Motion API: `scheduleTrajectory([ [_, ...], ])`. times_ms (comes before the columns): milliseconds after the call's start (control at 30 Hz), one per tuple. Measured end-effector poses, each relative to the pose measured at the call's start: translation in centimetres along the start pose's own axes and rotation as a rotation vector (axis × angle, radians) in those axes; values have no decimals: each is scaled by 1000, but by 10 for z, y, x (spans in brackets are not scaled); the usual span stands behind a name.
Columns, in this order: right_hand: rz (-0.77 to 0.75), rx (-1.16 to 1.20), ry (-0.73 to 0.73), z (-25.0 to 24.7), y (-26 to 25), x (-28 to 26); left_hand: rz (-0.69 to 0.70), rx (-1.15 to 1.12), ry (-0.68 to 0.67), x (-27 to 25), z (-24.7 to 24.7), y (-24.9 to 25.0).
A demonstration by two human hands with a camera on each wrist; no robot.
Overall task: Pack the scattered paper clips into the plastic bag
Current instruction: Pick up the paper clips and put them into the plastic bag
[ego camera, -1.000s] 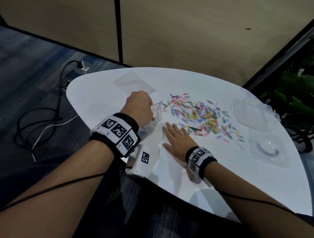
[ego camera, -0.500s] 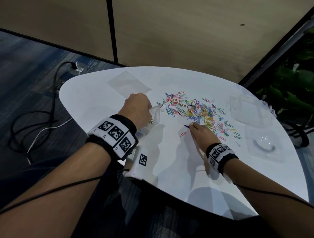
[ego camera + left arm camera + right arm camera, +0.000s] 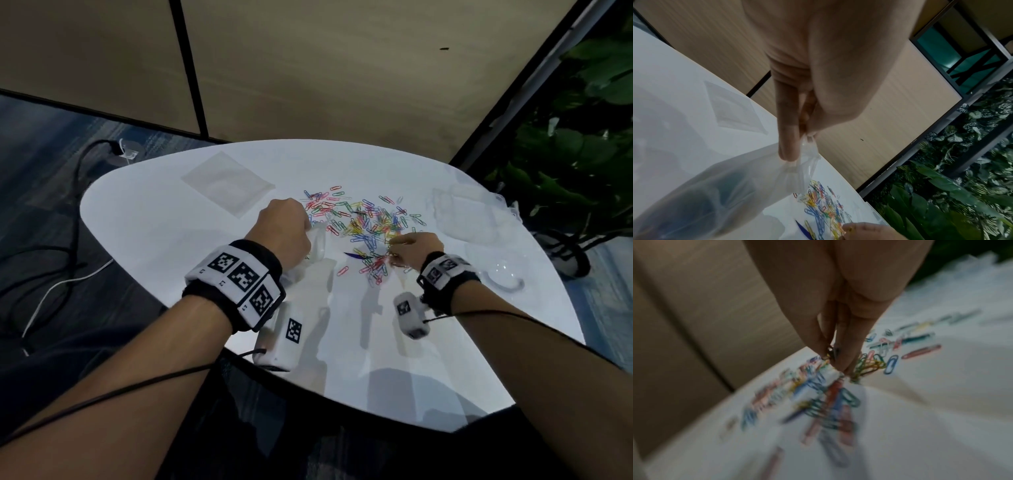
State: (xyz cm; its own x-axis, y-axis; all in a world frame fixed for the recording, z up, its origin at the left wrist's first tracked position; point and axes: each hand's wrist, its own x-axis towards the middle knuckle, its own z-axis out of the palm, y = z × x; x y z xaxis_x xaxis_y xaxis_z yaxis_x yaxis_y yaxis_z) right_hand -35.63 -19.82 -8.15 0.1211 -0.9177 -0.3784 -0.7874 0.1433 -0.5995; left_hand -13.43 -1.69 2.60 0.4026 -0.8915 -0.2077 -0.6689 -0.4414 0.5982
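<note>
Colourful paper clips [image 3: 359, 222] lie scattered in a pile on the white table [image 3: 154, 222]. My left hand [image 3: 291, 233] pinches the rim of a clear plastic bag [image 3: 317, 246] just left of the pile. In the left wrist view the bag [image 3: 735, 186] hangs from my fingers [image 3: 789, 142], and a few clips show inside it. My right hand [image 3: 399, 251] is at the pile's near right edge, its fingertips [image 3: 840, 360] pinching a small bunch of paper clips [image 3: 869, 365]. That view is blurred.
A second flat clear bag [image 3: 227, 183] lies at the back left of the table. Clear plastic box parts [image 3: 469, 216] [image 3: 503, 274] sit at the right edge, with a plant [image 3: 582, 137] beyond. Cables [image 3: 68, 240] run over the floor on the left.
My right hand went from lying flat beside the bag to the pile on the right, and its fingers closed on some clips. The left hand keeps its hold on the bag.
</note>
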Motion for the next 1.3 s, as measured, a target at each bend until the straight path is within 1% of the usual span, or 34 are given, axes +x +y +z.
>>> scheduleTrajectory([
  [67,94,385,-128,-9,-7,-5,11,3,-19,0,6,8],
  [100,107,563,-158,-13,-16,-11,18,7,-28,-1,9,11],
  [167,86,848,-223,-23,-39,-32,31,23,-30,-2,14,20],
  [233,74,1015,-321,-23,-63,-58,30,27,-30,-3,18,20],
  [267,64,1046,-369,-24,-71,-69,33,21,-24,-2,20,23],
  [333,35,1037,-431,-16,-80,-88,31,-2,-11,-3,22,29],
  [367,13,993,-435,-10,-83,-95,28,-24,-2,-4,22,31],
  [433,-36,846,-398,5,-83,-103,26,-55,27,-4,23,35],
  [500,-65,703,-358,18,-80,-104,35,-70,47,-4,24,36],
  [567,-88,575,-352,29,-77,-101,51,-82,48,-3,26,37],
  [600,-123,492,-347,33,-75,-99,58,-81,50,-3,27,36],
  [633,-181,375,-329,35,-74,-98,59,-76,50,-2,27,36],
  [733,-442,-4,-213,28,-76,-102,58,-87,30,1,28,31],
  [767,-509,-54,-190,21,-79,-104,60,-92,25,1,28,30],
  [800,-546,-43,-197,13,-79,-102,61,-93,25,1,27,28],
  [867,-500,125,-278,-7,-78,-94,61,-88,30,1,25,26],
  [900,-464,194,-272,-18,-72,-84,61,-88,31,1,24,25],
  [933,-420,181,-213,-29,-64,-72,60,-91,31,1,22,24],
  [967,-371,85,-125,-38,-53,-60,53,-99,31,1,20,22],
  [1000,-309,-105,-36,-45,-37,-46,42,-109,32,0,19,20],
  [1033,-225,-290,14,-50,-17,-32,31,-113,31,0,17,18],
  [1067,-105,-431,17,-52,4,-20,23,-112,27,-1,15,17],
  [1100,0,-508,-15,-49,27,-7,18,-109,24,-2,14,16],
  [1133,72,-584,-65,-44,44,0,15,-109,23,-2,13,15],
  [1167,99,-635,-112,-40,53,0,13,-109,22,-2,11,15],
  [1200,83,-624,-124,-34,56,-4,12,-109,20,-2,10,15],
  [1267,-20,-650,-123,-22,47,-15,11,-98,15,-1,9,15],
  [1300,-49,-610,-109,-14,43,-19,9,-94,10,-1,9,16],
])
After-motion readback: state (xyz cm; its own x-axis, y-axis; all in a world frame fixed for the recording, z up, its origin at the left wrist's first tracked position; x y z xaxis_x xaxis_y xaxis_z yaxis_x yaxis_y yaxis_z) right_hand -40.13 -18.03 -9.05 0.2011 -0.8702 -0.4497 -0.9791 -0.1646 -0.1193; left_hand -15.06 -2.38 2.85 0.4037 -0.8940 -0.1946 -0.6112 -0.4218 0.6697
